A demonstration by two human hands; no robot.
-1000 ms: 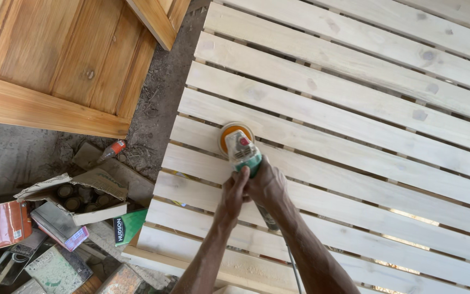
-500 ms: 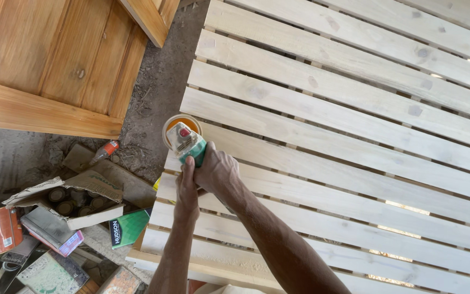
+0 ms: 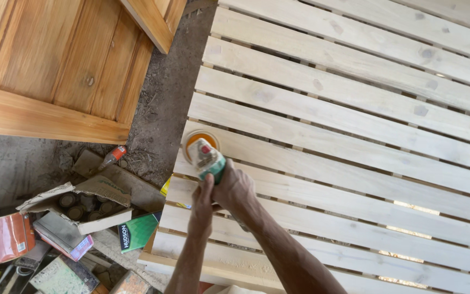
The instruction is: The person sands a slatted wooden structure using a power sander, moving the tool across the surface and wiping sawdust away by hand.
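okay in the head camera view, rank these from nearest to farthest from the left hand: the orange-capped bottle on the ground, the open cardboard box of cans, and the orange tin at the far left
From the left hand:
1. Orange-capped bottle, on the dirt up and to its left.
2. Open cardboard box, farther left among the clutter.
3. Orange tin, at the picture's left edge, plainly farthest.

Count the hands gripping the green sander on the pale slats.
2: left hand and right hand, side by side behind the sander near the slatted panel's left edge.

Both hands, left (image 3: 204, 200) and right (image 3: 235, 188), grip green sander (image 3: 208, 157) on pale slatted panel (image 3: 354, 109).
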